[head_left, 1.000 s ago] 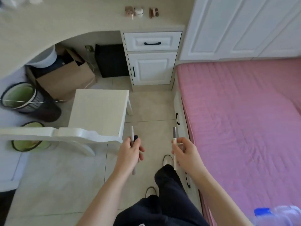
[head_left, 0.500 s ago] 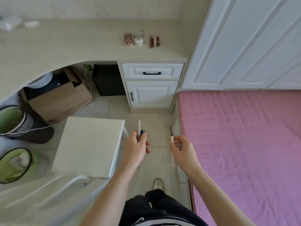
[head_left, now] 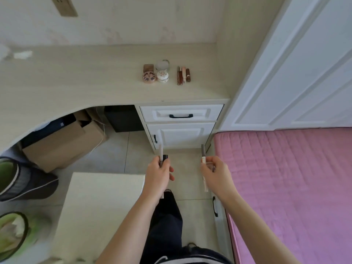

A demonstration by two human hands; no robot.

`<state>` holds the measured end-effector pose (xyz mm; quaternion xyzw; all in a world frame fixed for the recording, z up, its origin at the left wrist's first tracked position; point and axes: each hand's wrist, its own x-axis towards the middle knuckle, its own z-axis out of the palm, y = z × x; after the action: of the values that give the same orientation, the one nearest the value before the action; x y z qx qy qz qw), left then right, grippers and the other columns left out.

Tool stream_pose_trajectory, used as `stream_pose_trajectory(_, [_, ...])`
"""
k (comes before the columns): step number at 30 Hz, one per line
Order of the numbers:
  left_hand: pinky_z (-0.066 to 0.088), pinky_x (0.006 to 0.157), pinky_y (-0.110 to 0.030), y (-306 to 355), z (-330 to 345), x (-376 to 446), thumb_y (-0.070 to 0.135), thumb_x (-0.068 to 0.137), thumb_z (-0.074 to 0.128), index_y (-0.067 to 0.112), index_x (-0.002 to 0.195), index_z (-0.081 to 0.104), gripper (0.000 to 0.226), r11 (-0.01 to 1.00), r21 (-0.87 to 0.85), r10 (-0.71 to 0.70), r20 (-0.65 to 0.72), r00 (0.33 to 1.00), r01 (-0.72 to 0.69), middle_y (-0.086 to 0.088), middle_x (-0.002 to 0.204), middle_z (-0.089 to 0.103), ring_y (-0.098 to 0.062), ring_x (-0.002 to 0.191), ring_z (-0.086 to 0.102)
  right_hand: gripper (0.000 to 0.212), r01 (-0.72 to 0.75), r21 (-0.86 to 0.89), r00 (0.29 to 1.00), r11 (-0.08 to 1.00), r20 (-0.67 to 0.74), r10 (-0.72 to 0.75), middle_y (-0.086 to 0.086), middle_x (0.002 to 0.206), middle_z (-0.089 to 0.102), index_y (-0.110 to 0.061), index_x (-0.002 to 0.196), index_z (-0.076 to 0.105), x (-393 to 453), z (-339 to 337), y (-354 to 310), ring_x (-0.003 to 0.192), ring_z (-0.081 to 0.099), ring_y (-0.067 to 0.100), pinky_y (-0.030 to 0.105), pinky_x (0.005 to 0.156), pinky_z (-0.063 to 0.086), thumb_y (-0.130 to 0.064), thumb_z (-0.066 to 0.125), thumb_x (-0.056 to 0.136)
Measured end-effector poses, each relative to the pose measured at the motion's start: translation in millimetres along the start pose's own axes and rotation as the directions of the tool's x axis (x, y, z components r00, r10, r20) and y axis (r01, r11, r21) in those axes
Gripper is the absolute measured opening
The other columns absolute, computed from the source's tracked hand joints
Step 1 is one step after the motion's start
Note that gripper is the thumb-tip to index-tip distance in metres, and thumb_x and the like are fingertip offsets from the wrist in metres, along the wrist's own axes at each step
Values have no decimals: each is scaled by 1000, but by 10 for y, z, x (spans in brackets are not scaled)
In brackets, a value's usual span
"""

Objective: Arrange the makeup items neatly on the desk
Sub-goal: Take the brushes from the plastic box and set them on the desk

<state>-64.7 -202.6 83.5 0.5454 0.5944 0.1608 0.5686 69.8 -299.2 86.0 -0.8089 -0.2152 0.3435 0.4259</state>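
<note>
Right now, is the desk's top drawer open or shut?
Shut: the top drawer has its front flush with the cabinet door below, no gap showing.

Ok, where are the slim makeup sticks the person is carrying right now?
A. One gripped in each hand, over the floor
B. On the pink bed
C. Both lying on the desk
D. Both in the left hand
A: the left hand grips one stick and the right hand grips another stick, both short of the desk.

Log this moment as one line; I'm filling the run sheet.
left hand: grips pencils | right hand: grips pens | desk: items grouped | placing: not yet
</note>
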Motion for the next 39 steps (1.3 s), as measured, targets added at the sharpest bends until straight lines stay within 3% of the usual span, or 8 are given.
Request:
stream_pose_trajectory(8, [42, 40, -20, 642, -116, 1095, 20, 100, 44, 11, 96, 52, 12, 997, 42, 67, 95, 993, -71, -8, 75, 62, -10, 45, 59, 12, -16, -7, 999, 1000, -40, 16, -2, 91, 63, -17, 102, 59, 886, 381, -634, 68, 56, 5, 6, 39, 39, -24, 52, 95])
stream_pose_trajectory(13, [48, 43, -27, 989, -63, 1664, 18, 101, 40, 10, 87, 46, 17, 998, 32, 49, 116, 992, -53, -10, 73, 58, -19, 46, 63, 14, -32, -24, 996, 999, -87, 30, -4, 94, 63, -19, 104, 59, 1418, 421, -919, 78, 57, 4, 9, 46, 39, -26, 52, 95])
stream_pose_trajectory(18, [56, 54, -35, 1359, 161, 2171, 18, 102, 38, 12, 83, 43, 20, 1000, -4, 16, 125, 992, -16, -11, 70, 55, -28, 52, 62, 11, -41, -25, 994, 999, -100, 38, -4, 83, 63, -19, 103, 58, 2000, 316, -1120, 73, 58, 10, 18, 56, 43, -22, 53, 93])
stream_pose_trajectory(23, [50, 44, -20, 1702, 507, 2661, 17, 101, 39, 5, 93, 46, 16, 999, 10, 29, 104, 994, -30, -13, 75, 57, -23, 57, 59, 13, -38, -57, 997, 998, -72, 34, -6, 73, 59, -16, 105, 58, 2668, 160, -1213, 65, 54, 10, 24, 63, 43, -18, 52, 93])
stream_pose_trajectory(29, [48, 48, -24, 2072, 940, 3169, 19, 100, 40, 10, 99, 49, 13, 994, 105, 27, 83, 996, -36, -9, 77, 63, -17, 58, 61, 15, -21, -113, 1000, 993, -5, 21, -7, 64, 50, -15, 104, 57, 3447, -46, -1352, 59, 48, 10, 22, 54, 37, -14, 50, 91])
stream_pose_trajectory(31, [43, 46, -18, 2165, 1084, 3309, 19, 99, 42, 12, 102, 50, 11, 992, 126, 20, 81, 997, -30, -6, 78, 65, -15, 59, 61, 13, -6, -146, 1000, 989, 10, 8, -9, 63, 49, -15, 102, 56, 3678, -109, -1393, 57, 46, 9, 20, 51, 35, -14, 50, 91])
stream_pose_trajectory(35, [36, 41, -12, 2339, 1324, 3565, 19, 95, 45, 12, 102, 53, 12, 989, 145, -21, 82, 996, 9, -6, 80, 68, -11, 58, 60, 8, -22, -164, 1000, 986, 7, 24, -9, 69, 52, -18, 99, 55, 4106, -208, -1446, 56, 48, 7, 9, 40, 33, -18, 52, 91])
stream_pose_trajectory(39, [39, 44, -17, 2485, 1539, 3814, 15, 93, 49, 11, 96, 51, 5, 992, 104, -87, 112, 990, 75, -8, 77, 68, -11, 55, 58, 6, -55, -183, 998, 982, 4, 57, -6, 82, 57, -22, 97, 52, 4471, -250, -1451, 65, 50, 1, 4, 45, 36, -19, 52, 92])
